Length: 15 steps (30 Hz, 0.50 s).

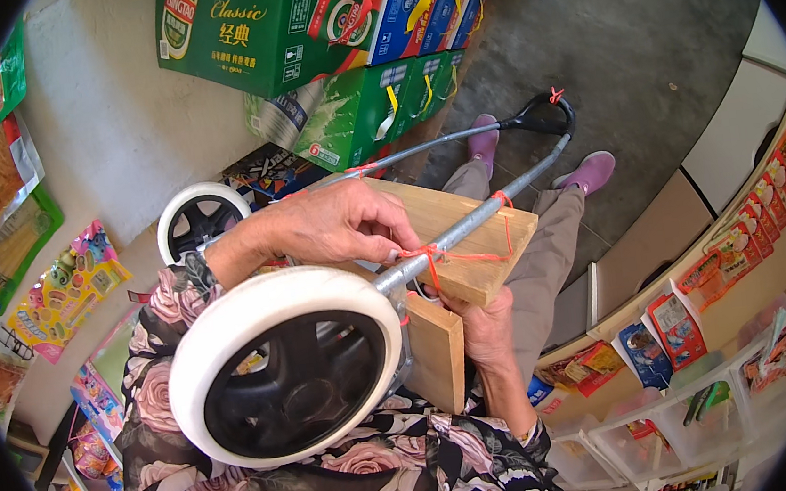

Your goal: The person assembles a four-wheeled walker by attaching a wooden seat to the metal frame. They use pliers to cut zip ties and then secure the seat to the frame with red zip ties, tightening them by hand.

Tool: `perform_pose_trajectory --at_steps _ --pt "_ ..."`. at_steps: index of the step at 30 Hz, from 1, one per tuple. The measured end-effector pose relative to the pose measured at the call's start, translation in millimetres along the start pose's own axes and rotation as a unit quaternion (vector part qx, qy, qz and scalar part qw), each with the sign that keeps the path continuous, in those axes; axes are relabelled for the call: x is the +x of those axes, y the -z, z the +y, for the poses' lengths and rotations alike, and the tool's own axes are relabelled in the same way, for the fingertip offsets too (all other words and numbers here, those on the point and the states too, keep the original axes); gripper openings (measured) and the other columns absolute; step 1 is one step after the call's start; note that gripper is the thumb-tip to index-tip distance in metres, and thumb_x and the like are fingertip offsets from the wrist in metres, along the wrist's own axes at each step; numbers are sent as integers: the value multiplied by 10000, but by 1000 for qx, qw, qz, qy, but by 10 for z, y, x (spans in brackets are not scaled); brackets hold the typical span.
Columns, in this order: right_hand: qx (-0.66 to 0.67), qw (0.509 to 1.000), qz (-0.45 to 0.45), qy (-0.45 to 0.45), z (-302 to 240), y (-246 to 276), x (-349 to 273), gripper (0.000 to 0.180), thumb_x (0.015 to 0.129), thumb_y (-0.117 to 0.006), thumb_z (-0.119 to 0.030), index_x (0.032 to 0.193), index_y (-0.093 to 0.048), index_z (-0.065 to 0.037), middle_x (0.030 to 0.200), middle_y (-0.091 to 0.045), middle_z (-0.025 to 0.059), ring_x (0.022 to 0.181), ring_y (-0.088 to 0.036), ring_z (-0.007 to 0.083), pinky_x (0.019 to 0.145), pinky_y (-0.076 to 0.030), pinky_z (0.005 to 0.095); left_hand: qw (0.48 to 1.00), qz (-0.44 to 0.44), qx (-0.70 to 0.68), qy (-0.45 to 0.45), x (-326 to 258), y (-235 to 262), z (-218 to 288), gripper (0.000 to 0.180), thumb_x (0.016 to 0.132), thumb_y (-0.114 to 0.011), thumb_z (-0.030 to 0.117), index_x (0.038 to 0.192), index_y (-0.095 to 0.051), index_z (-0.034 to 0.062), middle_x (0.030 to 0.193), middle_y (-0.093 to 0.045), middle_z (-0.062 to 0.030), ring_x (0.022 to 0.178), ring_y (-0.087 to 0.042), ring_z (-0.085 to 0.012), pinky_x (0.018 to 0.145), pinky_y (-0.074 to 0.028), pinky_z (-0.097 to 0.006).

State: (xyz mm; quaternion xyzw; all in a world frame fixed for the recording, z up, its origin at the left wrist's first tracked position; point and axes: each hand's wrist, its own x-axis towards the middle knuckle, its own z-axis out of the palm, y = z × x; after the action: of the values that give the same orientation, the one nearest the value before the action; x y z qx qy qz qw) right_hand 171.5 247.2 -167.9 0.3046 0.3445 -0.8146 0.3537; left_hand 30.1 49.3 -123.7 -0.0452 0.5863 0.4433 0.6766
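Observation:
A small two-wheeled hand cart lies across my lap. Its big white-rimmed wheel (pixel 277 368) with a black hub is nearest, and a second white wheel (pixel 201 218) is behind at the left. From the near wheel, a grey metal tube (pixel 480 216) runs to a black handle (pixel 540 118). My left hand (pixel 339 222) is closed, fingertips pinching at red string (pixel 430 259) wound round the tube. My right hand (pixel 488 329) is curled under a wooden board (pixel 481 270), fingers partly hidden, beside a thin loop of wire. Below stands a second wooden piece (pixel 436 353).
Green beer cartons (pixel 244 28) and other boxes are stacked beyond the cart. Snack packets (pixel 66 286) hang at the left. At the right, a curved shelf edge (pixel 608 319) carries more packets, with clear plastic bins (pixel 703 414) below. Grey concrete floor (pixel 619 34) lies ahead.

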Motion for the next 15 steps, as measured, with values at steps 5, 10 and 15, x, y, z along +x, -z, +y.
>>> perform_pose_trajectory --at_steps 5,10,15 --pt "191 980 11 -61 26 -72 -3 157 811 -660 -36 961 -665 10 884 -662 62 748 -628 134 702 -516 264 993 -4 -99 71 -42 -11 30 279 797 -572 -11 1073 -612 -19 974 -627 -42 862 -583 -104 792 -464 -245" --pt "59 998 -37 -3 120 53 -11 210 764 -668 41 971 -669 8 958 -668 73 867 -629 148 787 -498 278 997 4 -16 69 -39 -6 41 273 804 -574 19 1072 -614 -16 973 -619 -44 844 -566 -97 786 -461 -250" --pt "-97 975 -77 185 211 132 105 257 717 -712 9 971 -669 2 967 -677 90 851 -648 193 777 -506 304 996 10 72 61 -84 -23 32 199 809 -598 50 998 -623 -6 917 -571 -52 815 -547 -98 732 -465 -241"
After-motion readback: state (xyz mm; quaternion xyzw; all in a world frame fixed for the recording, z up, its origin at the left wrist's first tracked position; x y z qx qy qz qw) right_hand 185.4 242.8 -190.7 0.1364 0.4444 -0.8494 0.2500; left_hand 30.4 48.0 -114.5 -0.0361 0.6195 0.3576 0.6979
